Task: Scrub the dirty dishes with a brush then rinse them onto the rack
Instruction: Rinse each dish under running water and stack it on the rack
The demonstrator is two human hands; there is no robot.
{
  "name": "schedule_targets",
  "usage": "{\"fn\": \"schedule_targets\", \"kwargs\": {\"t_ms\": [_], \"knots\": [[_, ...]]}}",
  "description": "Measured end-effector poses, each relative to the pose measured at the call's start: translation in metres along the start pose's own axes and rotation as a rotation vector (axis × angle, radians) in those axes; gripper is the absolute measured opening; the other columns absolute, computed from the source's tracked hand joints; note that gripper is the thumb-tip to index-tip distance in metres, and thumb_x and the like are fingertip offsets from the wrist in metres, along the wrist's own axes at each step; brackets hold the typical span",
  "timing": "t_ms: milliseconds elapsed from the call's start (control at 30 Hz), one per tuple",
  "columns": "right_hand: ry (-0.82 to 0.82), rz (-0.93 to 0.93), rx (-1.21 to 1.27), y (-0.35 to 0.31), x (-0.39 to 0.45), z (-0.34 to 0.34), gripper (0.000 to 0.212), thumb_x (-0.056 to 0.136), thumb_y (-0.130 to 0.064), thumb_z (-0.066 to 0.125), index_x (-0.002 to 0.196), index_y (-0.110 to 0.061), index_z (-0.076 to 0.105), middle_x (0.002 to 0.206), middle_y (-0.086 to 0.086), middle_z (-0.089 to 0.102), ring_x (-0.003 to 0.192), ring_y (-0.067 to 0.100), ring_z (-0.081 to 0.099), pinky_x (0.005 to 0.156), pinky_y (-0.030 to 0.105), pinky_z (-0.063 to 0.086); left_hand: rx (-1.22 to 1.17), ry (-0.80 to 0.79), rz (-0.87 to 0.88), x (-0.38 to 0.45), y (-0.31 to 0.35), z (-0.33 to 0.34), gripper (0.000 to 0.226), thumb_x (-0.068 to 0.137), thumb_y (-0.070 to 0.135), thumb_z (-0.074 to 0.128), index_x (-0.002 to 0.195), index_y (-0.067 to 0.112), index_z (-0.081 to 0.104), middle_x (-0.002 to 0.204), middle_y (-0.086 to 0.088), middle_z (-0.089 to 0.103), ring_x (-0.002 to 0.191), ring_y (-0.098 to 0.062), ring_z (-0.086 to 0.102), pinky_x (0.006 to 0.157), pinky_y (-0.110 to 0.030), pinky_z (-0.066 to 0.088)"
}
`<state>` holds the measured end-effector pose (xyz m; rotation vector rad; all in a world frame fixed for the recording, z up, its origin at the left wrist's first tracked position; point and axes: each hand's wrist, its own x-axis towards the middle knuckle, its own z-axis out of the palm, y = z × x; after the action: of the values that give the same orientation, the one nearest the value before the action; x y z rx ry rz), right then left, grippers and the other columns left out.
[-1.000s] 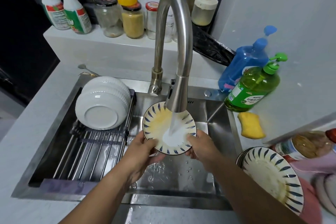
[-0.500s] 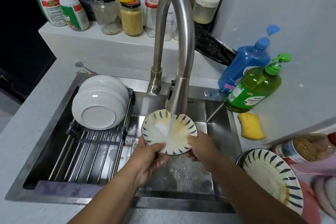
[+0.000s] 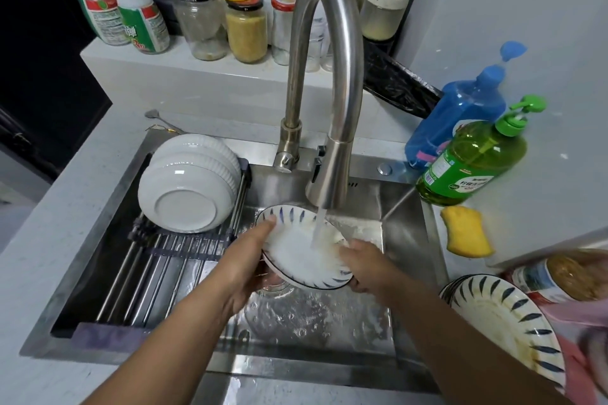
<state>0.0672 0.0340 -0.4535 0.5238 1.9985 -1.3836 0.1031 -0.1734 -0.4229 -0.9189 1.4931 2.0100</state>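
Note:
A small white plate with blue rim strokes sits under the running tap, water sheeting over its face. My left hand grips its left rim, thumb on top. My right hand grips the right rim from the near side. Both hold it tilted over the steel sink. The roll-up rack spans the sink's left half and carries stacked white bowls on their sides. A stack of dirty blue-striped plates waits on the counter at the right. No brush is visible.
A yellow sponge lies on the counter right of the sink, beside a green soap bottle and a blue one. Jars and spray bottles line the back ledge. A jar lies at the far right.
The plate has tipped from facing me to lying flatter under the stream, and the yellow residue on it has washed off. My left thumb has slid up its left rim.

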Motion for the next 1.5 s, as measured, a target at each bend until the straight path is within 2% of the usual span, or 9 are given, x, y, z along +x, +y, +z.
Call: {"fn": "schedule_targets", "kwargs": {"t_ms": [100, 233, 400, 567, 733, 933, 1233, 1400, 1500], "knots": [[0.028, 0.091, 0.228, 0.011, -0.002, 0.026, 0.015, 0.103, -0.013, 0.045, 0.106, -0.007, 0.059, 0.07, 0.007, 0.054, 0.039, 0.007, 0.04, 0.037, 0.016, 0.027, -0.155, 0.06, 0.125, -0.002, -0.025, 0.021, 0.047, 0.092, 0.008, 0.07, 0.133, 0.02, 0.052, 0.117, -0.008, 0.073, 0.099, -0.028, 0.072, 0.071, -0.038, 0.063], [0.081, 0.08, 0.269, 0.011, -0.007, 0.038, 0.019, 0.102, -0.022, 0.051, 0.098, -0.009, 0.064, 0.068, 0.005, 0.058, 0.039, 0.009, 0.042, 0.039, 0.019, 0.029, -0.219, 0.093, 0.239, 0.0, -0.044, 0.033, 0.069, 0.085, -0.021, 0.044, 0.137, 0.026, 0.049, 0.123, -0.006, 0.071, 0.11, -0.032, 0.069, 0.083, -0.054, 0.062], [0.288, -0.111, -0.048, -0.01, 0.01, 0.004, 0.029, 0.092, -0.032, 0.067, 0.069, -0.016, 0.057, 0.065, 0.0, 0.059, 0.061, 0.018, 0.056, 0.059, 0.026, 0.043, -0.053, 0.031, 0.169, 0.013, -0.028, 0.004, 0.041, 0.1, 0.007, 0.048, 0.136, 0.025, 0.057, 0.117, -0.005, 0.076, 0.104, -0.034, 0.073, 0.081, -0.064, 0.059], [0.531, -0.493, -0.774, -0.018, 0.013, 0.011, 0.024, 0.094, -0.025, 0.061, 0.117, -0.017, 0.065, 0.118, 0.004, 0.06, 0.112, 0.025, 0.056, 0.094, 0.04, 0.05, -0.149, -0.038, 0.086, 0.008, -0.026, 0.01, 0.046, 0.107, 0.052, 0.036, 0.132, 0.022, 0.061, 0.114, -0.005, 0.078, 0.099, -0.03, 0.076, 0.072, -0.05, 0.062], [0.233, -0.58, -1.114, -0.012, 0.006, 0.044, 0.035, 0.107, -0.034, 0.032, 0.122, -0.022, 0.061, 0.151, 0.013, 0.048, 0.144, 0.031, 0.036, 0.122, 0.054, 0.02, -0.137, -0.053, 0.116, 0.007, -0.027, 0.02, 0.057, 0.103, 0.064, 0.026, 0.13, 0.03, 0.063, 0.115, -0.001, 0.078, 0.105, -0.026, 0.075, 0.087, -0.058, 0.06], [-0.344, -0.568, -0.791, -0.023, -0.023, 0.053, 0.048, 0.109, -0.046, 0.014, 0.157, -0.047, 0.013, 0.169, -0.014, 0.006, 0.155, 0.005, -0.004, 0.126, 0.041, -0.003, -0.028, -0.085, 0.117, 0.011, -0.028, 0.017, 0.076, 0.097, 0.073, 0.018, 0.13, 0.02, 0.062, 0.121, -0.005, 0.075, 0.114, -0.018, 0.07, 0.097, -0.044, 0.057], [-0.138, -0.473, -1.154, 0.008, 0.005, 0.011, 0.065, 0.105, -0.054, 0.005, 0.159, -0.023, 0.023, 0.17, 0.0, 0.004, 0.155, 0.009, -0.003, 0.124, 0.049, -0.012, -0.038, -0.014, 0.098, 0.013, -0.028, 0.012, 0.065, 0.097, 0.073, 0.027, 0.131, 0.031, 0.063, 0.12, -0.006, 0.075, 0.102, -0.032, 0.075, 0.08, -0.058, 0.061], [-0.39, -0.487, -0.891, -0.022, -0.003, 0.042, 0.053, 0.104, -0.058, 0.005, 0.156, -0.05, 0.003, 0.168, -0.014, 0.0, 0.152, 0.005, -0.009, 0.125, 0.042, -0.01, 0.011, -0.035, -0.003, 0.01, -0.029, 0.021, 0.073, 0.1, 0.069, 0.021, 0.12, 0.017, 0.067, 0.102, -0.013, 0.079, 0.093, -0.031, 0.077, 0.083, -0.051, 0.062], [-0.515, -0.579, -0.763, -0.019, -0.023, 0.047, 0.054, 0.104, -0.061, 0.02, 0.157, -0.048, 0.019, 0.164, -0.021, 0.023, 0.151, 0.002, 0.019, 0.126, 0.039, 0.014, -0.011, 0.032, -0.043, 0.019, -0.023, 0.007, 0.078, 0.1, 0.07, 0.023, 0.118, 0.008, 0.068, 0.094, -0.014, 0.079, 0.082, -0.029, 0.077, 0.07, -0.044, 0.064]]}}
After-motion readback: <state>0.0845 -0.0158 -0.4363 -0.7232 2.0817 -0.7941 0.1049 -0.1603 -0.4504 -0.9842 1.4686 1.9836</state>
